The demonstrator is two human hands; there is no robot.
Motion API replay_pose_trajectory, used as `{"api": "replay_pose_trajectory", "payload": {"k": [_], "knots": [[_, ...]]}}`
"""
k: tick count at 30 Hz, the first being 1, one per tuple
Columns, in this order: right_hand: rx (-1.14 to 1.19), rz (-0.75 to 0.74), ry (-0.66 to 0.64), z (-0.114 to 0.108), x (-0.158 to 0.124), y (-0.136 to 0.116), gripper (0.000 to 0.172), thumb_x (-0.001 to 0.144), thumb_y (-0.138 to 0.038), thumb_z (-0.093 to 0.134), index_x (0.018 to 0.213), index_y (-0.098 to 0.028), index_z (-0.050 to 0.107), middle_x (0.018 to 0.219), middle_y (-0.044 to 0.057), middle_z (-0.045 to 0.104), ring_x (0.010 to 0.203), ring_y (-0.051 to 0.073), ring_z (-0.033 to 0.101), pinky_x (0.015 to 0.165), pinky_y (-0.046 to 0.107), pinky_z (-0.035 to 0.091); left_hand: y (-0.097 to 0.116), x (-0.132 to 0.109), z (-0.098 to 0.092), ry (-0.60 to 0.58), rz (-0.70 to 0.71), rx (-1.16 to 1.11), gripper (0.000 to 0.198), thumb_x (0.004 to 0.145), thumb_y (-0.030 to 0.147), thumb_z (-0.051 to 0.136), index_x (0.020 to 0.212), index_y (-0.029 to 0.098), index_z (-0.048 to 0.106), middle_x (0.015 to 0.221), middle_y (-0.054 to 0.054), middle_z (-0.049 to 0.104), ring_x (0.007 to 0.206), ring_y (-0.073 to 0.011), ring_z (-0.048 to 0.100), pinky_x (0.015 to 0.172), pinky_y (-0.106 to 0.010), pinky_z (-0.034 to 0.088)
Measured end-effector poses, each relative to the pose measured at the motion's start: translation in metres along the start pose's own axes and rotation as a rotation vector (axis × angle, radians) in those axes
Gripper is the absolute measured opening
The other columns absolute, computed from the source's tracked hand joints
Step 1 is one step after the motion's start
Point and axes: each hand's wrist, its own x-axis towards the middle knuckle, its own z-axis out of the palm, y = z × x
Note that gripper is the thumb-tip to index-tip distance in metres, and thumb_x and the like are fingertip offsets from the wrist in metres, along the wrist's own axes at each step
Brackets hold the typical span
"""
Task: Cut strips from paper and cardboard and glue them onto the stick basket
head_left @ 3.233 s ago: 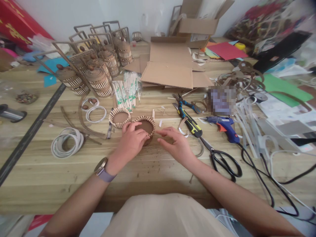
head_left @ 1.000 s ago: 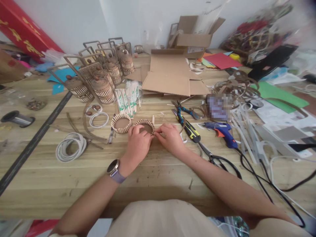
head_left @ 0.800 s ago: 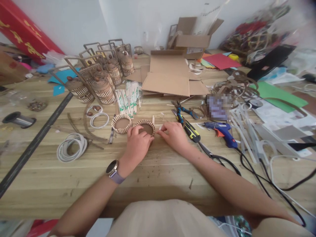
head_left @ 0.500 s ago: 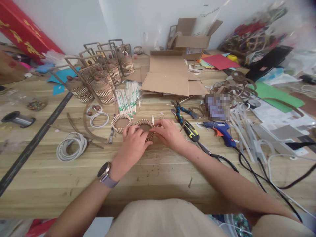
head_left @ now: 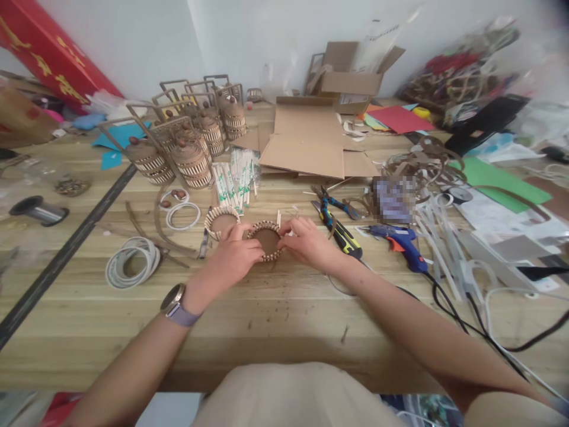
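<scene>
Round dark-faced watch (head_left: pixel 173 299), mauve strap (head_left: pixel 185 316); beige top (head_left: pixel 284 394).

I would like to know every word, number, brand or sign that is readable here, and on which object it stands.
Nothing is sharp enough to quote.
Long red box: large yellow characters, blurred.
Slim white wrapped sticks: green print, too small.
Translucent plastic bag: dark lettering, blurred.
Open brown cardboard box: pale label, illegible.
White ring-shaped roll: faint print, illegible.
</scene>
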Motion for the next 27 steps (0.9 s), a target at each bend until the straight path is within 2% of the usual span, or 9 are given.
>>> {"api": "replay_pose_trajectory", "payload": {"k": [6,9,12,18,22,24,27], "knots": [[0.048,-0.096,-0.008,-0.006,-0.004,0.006,0.033,0.090,-0.007,0.054,0.110,-0.026,0.071,0.108,0.007,0.066,0.100,0.023,0.056,0.083,0.037,0.040,-0.005,-0.003,0.000,-0.010,0.039,0.031,0.024,0.093,0.015,0.060,0.110,0.027,0.073,0.096,-0.002,0.075,0.117,-0.0306,0.047,0.099,-0.050,0.036],[0.070,-0.087,-0.011,-0.006,-0.004,0.007,0.025,0.094,-0.013,0.054,0.109,-0.022,0.071,0.107,0.008,0.067,0.099,0.023,0.057,0.083,0.037,0.040,-0.003,-0.004,0.002,0.007,0.008,-0.002,0.016,0.092,0.014,0.061,0.096,0.023,0.074,0.093,-0.002,0.075,0.116,-0.0297,0.049,0.099,-0.048,0.038],[0.050,-0.082,-0.013,-0.004,-0.002,0.004,0.020,0.093,-0.013,0.054,0.098,-0.021,0.072,0.104,0.009,0.067,0.098,0.023,0.056,0.082,0.037,0.039,-0.001,-0.003,0.003,0.007,0.010,-0.033,0.022,0.090,0.007,0.059,0.084,0.023,0.074,0.087,0.000,0.075,0.117,-0.0288,0.049,0.100,-0.047,0.038],[0.020,-0.065,-0.020,-0.005,0.001,0.002,0.027,0.087,-0.004,0.055,0.095,-0.023,0.073,0.105,0.007,0.068,0.099,0.023,0.057,0.080,0.036,0.038,-0.001,-0.001,-0.001,-0.054,0.021,-0.040,0.025,0.088,0.004,0.058,0.087,0.024,0.074,0.088,0.000,0.075,0.122,-0.0303,0.047,0.102,-0.050,0.037],[0.030,-0.072,-0.035,-0.009,-0.003,0.000,0.024,0.089,-0.008,0.056,0.098,-0.022,0.073,0.105,0.008,0.068,0.097,0.024,0.057,0.080,0.037,0.038,0.004,-0.002,-0.003,-0.038,-0.008,-0.021,0.015,0.088,0.011,0.064,0.094,0.022,0.073,0.097,-0.003,0.075,0.120,-0.0310,0.048,0.102,-0.050,0.038],[0.026,-0.082,-0.035,-0.010,-0.006,-0.004,0.022,0.091,-0.012,0.057,0.105,-0.019,0.072,0.107,0.010,0.067,0.098,0.024,0.056,0.083,0.038,0.039,0.010,-0.002,-0.004,-0.042,-0.011,-0.007,0.012,0.087,0.017,0.069,0.098,0.021,0.072,0.100,-0.004,0.074,0.120,-0.0314,0.048,0.103,-0.051,0.038],[0.001,-0.078,-0.043,-0.009,-0.008,-0.010,0.023,0.090,-0.017,0.061,0.112,-0.015,0.069,0.111,0.013,0.067,0.102,0.026,0.055,0.089,0.042,0.039,0.018,-0.002,-0.005,-0.041,-0.016,0.021,0.007,0.089,0.021,0.068,0.095,0.020,0.071,0.098,-0.005,0.073,0.120,-0.0314,0.048,0.105,-0.051,0.037]]}}
